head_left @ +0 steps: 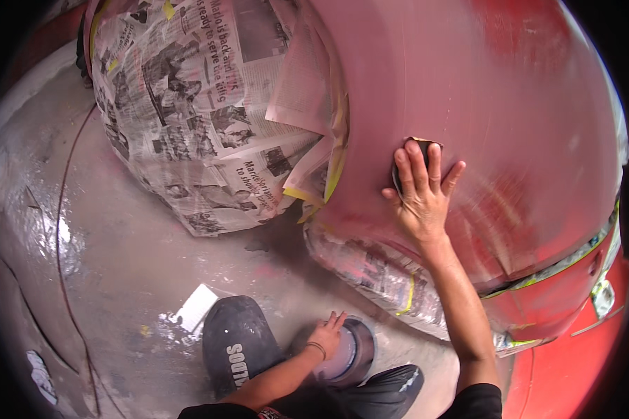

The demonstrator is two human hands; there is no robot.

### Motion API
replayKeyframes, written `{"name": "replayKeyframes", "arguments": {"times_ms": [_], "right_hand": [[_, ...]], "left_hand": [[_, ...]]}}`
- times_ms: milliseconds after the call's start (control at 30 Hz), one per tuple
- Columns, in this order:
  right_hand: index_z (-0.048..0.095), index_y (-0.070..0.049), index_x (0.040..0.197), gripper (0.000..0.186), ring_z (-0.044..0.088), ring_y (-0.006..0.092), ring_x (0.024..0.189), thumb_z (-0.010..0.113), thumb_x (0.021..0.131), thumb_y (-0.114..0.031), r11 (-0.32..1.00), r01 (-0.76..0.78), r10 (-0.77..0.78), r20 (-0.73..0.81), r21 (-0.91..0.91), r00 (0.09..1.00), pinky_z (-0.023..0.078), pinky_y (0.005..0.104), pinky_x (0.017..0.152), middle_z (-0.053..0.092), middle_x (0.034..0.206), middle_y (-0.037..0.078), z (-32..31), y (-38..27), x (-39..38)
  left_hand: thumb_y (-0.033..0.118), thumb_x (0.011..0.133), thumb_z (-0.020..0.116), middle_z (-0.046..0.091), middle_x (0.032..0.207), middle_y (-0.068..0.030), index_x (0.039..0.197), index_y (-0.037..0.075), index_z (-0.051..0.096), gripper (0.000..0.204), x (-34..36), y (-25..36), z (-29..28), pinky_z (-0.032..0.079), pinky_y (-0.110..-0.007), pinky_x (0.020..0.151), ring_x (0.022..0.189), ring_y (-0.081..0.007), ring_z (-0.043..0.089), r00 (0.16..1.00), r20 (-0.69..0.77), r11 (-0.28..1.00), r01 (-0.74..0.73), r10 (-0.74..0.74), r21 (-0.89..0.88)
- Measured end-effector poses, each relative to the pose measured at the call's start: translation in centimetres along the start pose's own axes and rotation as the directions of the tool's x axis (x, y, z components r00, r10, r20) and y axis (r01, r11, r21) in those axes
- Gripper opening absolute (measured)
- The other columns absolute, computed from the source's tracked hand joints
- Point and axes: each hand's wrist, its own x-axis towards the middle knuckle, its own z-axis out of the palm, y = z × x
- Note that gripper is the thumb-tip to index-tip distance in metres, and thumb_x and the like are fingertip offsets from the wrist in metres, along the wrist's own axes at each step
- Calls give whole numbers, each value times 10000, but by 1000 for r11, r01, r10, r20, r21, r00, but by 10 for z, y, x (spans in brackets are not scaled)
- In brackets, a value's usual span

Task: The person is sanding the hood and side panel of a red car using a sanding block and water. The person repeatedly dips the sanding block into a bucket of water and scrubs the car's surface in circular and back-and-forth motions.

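My right hand [421,192] lies with fingers spread on a dark piece of sandpaper [400,179], pressing it against the dull pink car body panel [370,91]. The sandpaper's edge shows past the fingertips and beside the thumb. Pale scratches and brighter red patches mark the panel right of this hand. Lower down, my left hand [325,338] is over the near-left side of a round bucket [369,353], its fingers stretched out and nothing visible in them. A band circles that wrist. How far the hand touches the bucket is unclear.
Newspaper [189,119] with yellow masking tape covers the wheel area at upper left. More masked paper [377,279] runs along the panel's lower edge. A thin hose or cord [59,209] crosses the wet grey floor. Near my dark slipper [237,328] lies a white rectangle [196,307].
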Motion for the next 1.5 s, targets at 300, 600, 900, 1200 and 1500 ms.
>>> {"name": "replayKeyframes", "arguments": {"times_ms": [300, 600, 900, 1200, 1500], "right_hand": [[459, -102, 1602, 596, 286, 260, 1616, 381, 1126, -452, 994, 44, 0, -398, 101, 917, -9, 718, 1277, 419, 1691, 63, -31, 2, 211], [344, -268, 1691, 571, 99, 291, 1667, 385, 1139, -405, 578, -786, 793, -379, 219, 477, -60, 751, 1231, 280, 1767, 7, -61, 152, -38], [461, -30, 1599, 525, 331, 390, 1592, 464, 1116, -238, 188, -388, 663, 174, 902, 728, 175, 501, 1318, 446, 1673, 174, -75, -11, -61], [654, -18, 1404, 508, 623, 366, 1345, 464, 1082, -363, 527, -839, -103, 971, -131, -217, 470, 465, 1158, 627, 1440, 289, -115, -230, -452], [623, -19, 1448, 608, 568, 371, 1414, 399, 1099, -464, 500, -863, -504, 787, -68, -355, 418, 465, 1204, 590, 1512, 253, -49, -277, -500]], "left_hand": [[267, 985, 578, 103, 1791, -193, 1289, 8, 738, 430, -17, 18, 1, 372, -576, 1201, 1620, -383, 224, 995, 93, 999, -40, 37, 30], [348, 932, 651, 96, 1796, -179, 1284, 52, 750, 471, -9, 13, -17, 371, -591, 1195, 1623, -394, 207, 997, 71, 995, 18, -25, 101], [302, 883, 691, 214, 1760, -200, 1193, 64, 773, 399, -9, -9, -20, 392, -533, 1195, 1610, -385, 247, 1000, -22, 999, 16, -16, -29], [147, 911, 680, 397, 1681, -161, 1033, 42, 783, 191, 16, -7, 18, 432, -493, 1191, 1563, -362, 365, 974, -221, 985, -90, 57, -145], [160, 889, 696, 406, 1672, -153, 1083, 62, 782, 234, 14, -14, 16, 434, -500, 1187, 1532, -380, 404, 979, -204, 994, -51, 30, -100]]}}
